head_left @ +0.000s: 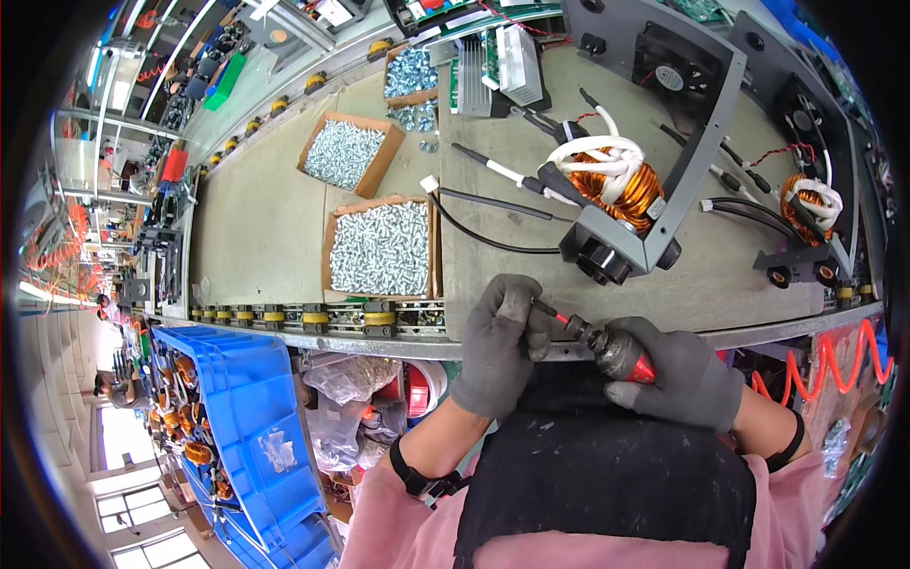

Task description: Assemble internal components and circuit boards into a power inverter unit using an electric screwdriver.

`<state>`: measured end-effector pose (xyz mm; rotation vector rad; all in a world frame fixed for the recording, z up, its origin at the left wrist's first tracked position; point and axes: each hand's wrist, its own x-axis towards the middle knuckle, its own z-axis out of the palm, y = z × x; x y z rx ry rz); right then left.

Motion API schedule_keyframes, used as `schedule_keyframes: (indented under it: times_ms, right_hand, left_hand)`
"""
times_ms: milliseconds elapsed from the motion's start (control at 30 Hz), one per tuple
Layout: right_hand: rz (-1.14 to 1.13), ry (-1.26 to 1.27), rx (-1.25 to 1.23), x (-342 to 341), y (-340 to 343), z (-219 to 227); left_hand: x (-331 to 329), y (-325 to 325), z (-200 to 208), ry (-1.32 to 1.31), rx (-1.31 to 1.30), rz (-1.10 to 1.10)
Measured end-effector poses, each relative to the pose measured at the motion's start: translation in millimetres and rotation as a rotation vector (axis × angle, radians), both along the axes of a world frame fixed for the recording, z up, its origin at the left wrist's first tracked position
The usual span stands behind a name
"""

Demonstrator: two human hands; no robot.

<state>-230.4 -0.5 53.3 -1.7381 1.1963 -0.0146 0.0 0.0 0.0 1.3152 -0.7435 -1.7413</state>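
My right hand (682, 375), in a grey glove, is wrapped around a red and black power screwdriver (618, 356) held level over my lap. The tool's bit points left, toward my left hand (502, 341). That gloved hand is closed with its fingers pinched at the bit's tip; a small part there is too hidden to name. Just beyond the hands, on the bench, stands a grey metal bracket frame (697, 156) with a fan (671, 76). A copper-wound toroidal coil (616, 185) with white sleeving sits inside it, its black-sleeved leads (502, 211) spreading left.
Cardboard boxes of screws (379, 248) (343, 152) stand left of the leads, with another box of fasteners (410, 74) behind. A second coil assembly (810, 209) is at the right. Rollers (379, 318) line the bench edge. A blue bin (251, 408) holds coils; a red coiled hose (815, 365) hangs right.
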Motion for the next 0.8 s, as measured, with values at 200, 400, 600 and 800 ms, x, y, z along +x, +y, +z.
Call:
schedule_keyframes:
  times_ms: [200,400,600,800]
  right_hand:
    - [-0.037,-0.194,-0.099,-19,2,1]
    - [0.021,-0.292,-0.176,-48,-9,29]
    - [-0.038,-0.293,-0.194,-57,-19,39]
    - [-0.043,-0.239,-0.226,-60,-30,41]
  left_hand:
    - [0,3,-1,0.246,-0.125,-0.13]
    - [72,-62,73,-0.689,-0.474,-0.306]
    - [53,-267,66,-1.343,-0.552,-0.428]
    - [15,-333,36,-1.266,-0.444,-0.675]
